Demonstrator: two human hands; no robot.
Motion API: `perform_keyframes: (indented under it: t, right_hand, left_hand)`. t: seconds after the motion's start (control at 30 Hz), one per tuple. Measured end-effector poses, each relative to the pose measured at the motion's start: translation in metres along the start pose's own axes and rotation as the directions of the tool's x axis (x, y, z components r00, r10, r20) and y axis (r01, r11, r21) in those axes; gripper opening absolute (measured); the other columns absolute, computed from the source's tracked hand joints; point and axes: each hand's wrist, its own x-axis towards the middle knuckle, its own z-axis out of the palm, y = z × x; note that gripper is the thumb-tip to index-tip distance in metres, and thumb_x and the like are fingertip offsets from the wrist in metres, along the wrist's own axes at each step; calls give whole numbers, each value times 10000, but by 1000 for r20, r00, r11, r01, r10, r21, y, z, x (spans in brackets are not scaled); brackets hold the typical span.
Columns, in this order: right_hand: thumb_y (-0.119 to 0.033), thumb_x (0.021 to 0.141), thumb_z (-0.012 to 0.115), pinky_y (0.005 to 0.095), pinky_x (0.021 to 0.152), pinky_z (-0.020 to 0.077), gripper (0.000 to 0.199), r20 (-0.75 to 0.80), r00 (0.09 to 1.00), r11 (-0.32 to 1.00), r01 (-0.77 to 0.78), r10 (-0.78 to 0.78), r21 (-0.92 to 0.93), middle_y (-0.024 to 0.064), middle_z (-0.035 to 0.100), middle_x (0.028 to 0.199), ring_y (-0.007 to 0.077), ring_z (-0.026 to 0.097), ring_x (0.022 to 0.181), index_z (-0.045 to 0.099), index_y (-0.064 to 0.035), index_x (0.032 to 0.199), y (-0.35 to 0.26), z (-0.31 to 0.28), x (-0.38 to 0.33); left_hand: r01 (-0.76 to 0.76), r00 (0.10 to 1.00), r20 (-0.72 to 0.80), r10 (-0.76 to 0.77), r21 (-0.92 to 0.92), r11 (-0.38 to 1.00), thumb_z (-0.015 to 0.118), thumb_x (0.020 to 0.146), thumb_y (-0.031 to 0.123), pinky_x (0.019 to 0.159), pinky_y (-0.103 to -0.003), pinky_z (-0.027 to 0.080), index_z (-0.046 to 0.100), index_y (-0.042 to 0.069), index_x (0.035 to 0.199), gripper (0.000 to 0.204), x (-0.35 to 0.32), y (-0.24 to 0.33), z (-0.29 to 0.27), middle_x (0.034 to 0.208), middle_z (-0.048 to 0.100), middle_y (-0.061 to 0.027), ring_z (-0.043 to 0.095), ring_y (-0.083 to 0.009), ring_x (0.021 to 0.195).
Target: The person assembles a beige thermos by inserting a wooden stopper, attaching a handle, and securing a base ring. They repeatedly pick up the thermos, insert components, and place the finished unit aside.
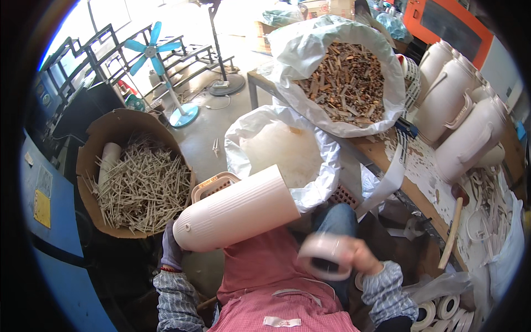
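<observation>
A long cream plastic jug shell (238, 213) with ribbed sides lies tilted across my lap, its wide end up to the right. My left hand (170, 250), in a grey-lilac glove, is closed round its lower left end; the shell hides part of the fingers. To the right of it, over my thigh, my right hand (364, 257) grips a pale plastic ring (321, 243) by its right side. Motion blurs both the ring and these fingers. The ring is apart from the shell, with its dark opening facing me.
A cardboard box (87, 202) of thin plastic sprues stands left. Ahead are a white sack (237, 138) of pale material and another sack (285, 61) of brown scraps. On the right, a bench (423, 185) bears several jug bodies (445, 105) and a mallet (452, 232). Rings (425, 315) lie lower right.
</observation>
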Motion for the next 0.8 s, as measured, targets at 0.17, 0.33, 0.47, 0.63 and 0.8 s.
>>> perform_keyframes:
  t: [0.17,0.33,0.47,0.63,0.8]
  right_hand:
    - [-169,901,557,315,839,473,426,-444,705,810,330,-553,-485,90,623,1084,178,602,973,517,2,1288,-36,8,35]
    - [-131,756,695,372,722,501,407,-68,343,193,346,-937,-918,179,620,997,304,620,828,626,19,1128,-55,25,44]
    - [-139,702,746,364,692,505,403,52,397,116,387,-916,-915,160,629,996,301,622,812,665,13,1067,-74,53,21]
    - [-179,768,710,335,694,498,342,-138,259,232,381,-956,-895,129,647,951,255,621,793,674,-4,1059,-55,43,32]
    - [-279,987,527,263,898,452,371,-613,717,920,390,-332,-41,59,641,1118,109,576,1009,604,8,1209,0,-48,76]
  left_hand:
    - [274,936,285,-206,-222,936,366,1017,430,846,-377,513,579,19,1199,498,17,-9,39,1101,662,-119,637,-240,960]
    - [243,928,324,-182,-160,957,365,1021,400,881,-374,494,590,20,1149,460,27,-20,60,1098,655,-131,621,-258,973]
    - [285,923,307,-234,-134,949,365,1023,390,875,-367,490,592,23,1137,447,29,-12,68,1070,652,-118,616,-247,952]
    - [223,944,285,-167,-176,959,365,1025,378,869,-358,486,594,26,1123,431,29,10,74,1035,647,-102,609,-233,925]
    - [-950,310,509,803,127,287,446,974,260,934,-418,424,520,9,1090,286,-42,103,131,1126,553,-178,533,-291,1026]
